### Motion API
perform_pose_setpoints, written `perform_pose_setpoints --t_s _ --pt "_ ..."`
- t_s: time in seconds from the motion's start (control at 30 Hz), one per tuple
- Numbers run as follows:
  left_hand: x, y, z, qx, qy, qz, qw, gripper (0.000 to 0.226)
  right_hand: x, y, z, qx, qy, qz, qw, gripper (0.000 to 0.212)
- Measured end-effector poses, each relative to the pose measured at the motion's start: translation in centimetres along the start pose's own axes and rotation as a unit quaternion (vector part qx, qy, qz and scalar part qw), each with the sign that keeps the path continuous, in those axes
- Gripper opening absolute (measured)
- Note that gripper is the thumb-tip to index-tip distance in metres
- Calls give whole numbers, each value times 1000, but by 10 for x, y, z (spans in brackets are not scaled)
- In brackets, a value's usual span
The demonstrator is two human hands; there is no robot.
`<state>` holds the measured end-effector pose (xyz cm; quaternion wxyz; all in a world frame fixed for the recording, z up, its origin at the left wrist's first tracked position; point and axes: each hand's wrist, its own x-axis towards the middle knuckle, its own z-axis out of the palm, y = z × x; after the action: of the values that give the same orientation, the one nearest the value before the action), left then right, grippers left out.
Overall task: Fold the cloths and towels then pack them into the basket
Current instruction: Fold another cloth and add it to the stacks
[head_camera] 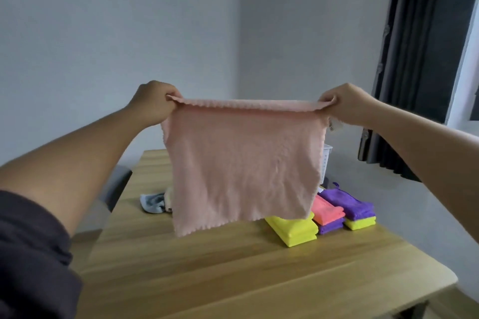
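We hold a pale pink towel (243,163) stretched flat in the air above the wooden tabletop (207,267). Our left hand (153,102) pinches its upper left corner and our right hand (347,103) pinches its upper right corner, the fingers of each hand clamped together on the fabric. The towel hangs as one unfolded sheet, its top edge taut between the hands and its lower edge clear of the tabletop. A small label (334,125) shows at its right edge, just below the right hand.

Behind the towel, on the right of the tabletop, lie folded cloths in stacks: a yellow stack (295,232) nearest us, a coral cloth on a purple one (328,212) beside it, and a purple cloth on a yellow one (355,208) farthest right. A white slotted basket (326,160) stands behind them, mostly hidden by the towel. To the left of the towel lies a crumpled grey cloth (153,202).
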<state>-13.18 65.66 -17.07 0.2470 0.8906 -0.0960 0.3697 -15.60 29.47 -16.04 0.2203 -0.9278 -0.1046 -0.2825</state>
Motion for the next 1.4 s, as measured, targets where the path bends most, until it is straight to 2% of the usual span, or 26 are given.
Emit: perform_pose_setpoints --t_s 0.1,0.23,0.37,0.53,0.63,0.73,0.9,1.0,1.1,1.2,1.33,1.4 --pt "0 0 -13 -71 38 -47 996 21 0 -6 -14 84 6 25 996 19" --pt "3 -2 -26 -234 56 -112 964 12 -2 -15 -29 175 1 53 983 17" --pt "9 -4 -28 -299 84 -138 940 5 5 -18 -31 243 -18 70 967 23" --pt "16 -26 -5 -274 87 -187 939 16 20 -24 11 305 -28 106 946 15" --pt "12 -49 19 -250 77 -233 937 15 35 -23 53 349 -22 156 924 24" --pt "6 -68 40 -220 91 -268 933 19 47 -19 91 329 -7 181 927 28" --pt "19 -81 41 -216 154 -264 927 27 67 -21 105 349 39 152 924 25" --pt "23 -83 30 -244 155 -233 928 19 69 -22 97 376 50 134 915 30" --pt "10 -82 27 -271 153 -220 925 11 54 -22 98 428 42 136 893 34" --pt "-20 -81 31 -273 139 -221 926 11 23 -19 108 462 16 148 874 29" --pt "-83 -74 37 -253 97 -248 930 28 -36 -4 136 470 -31 183 863 24" --pt "-114 -72 40 -240 75 -275 928 28 -66 6 150 464 -60 201 861 23"
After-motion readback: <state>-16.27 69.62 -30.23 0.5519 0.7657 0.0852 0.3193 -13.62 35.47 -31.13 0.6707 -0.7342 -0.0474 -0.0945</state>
